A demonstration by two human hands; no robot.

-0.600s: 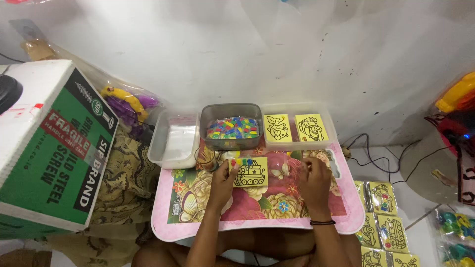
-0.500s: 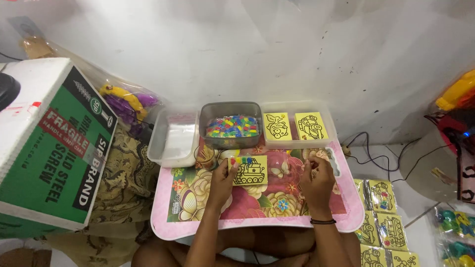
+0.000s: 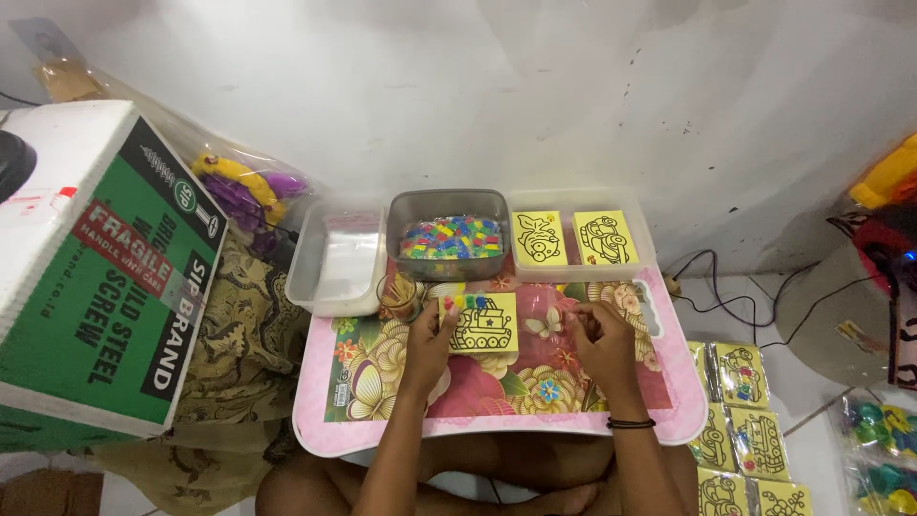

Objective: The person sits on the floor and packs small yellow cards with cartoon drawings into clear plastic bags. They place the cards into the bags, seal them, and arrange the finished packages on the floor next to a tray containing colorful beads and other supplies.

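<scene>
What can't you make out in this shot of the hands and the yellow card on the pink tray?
- Right hand, head view: whatever its curled fingers pinch is too small to tell.
- Yellow card: its left edge is covered by the left hand and by small coloured pieces.
- Grey tub: the coloured bits inside are too small to identify.
- Packets at lower right: cut off by the frame's edge.

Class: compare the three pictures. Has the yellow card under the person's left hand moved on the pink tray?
No. The yellow card lies just below the grey tub of coloured pieces, as before, left hand on its edge.
</scene>
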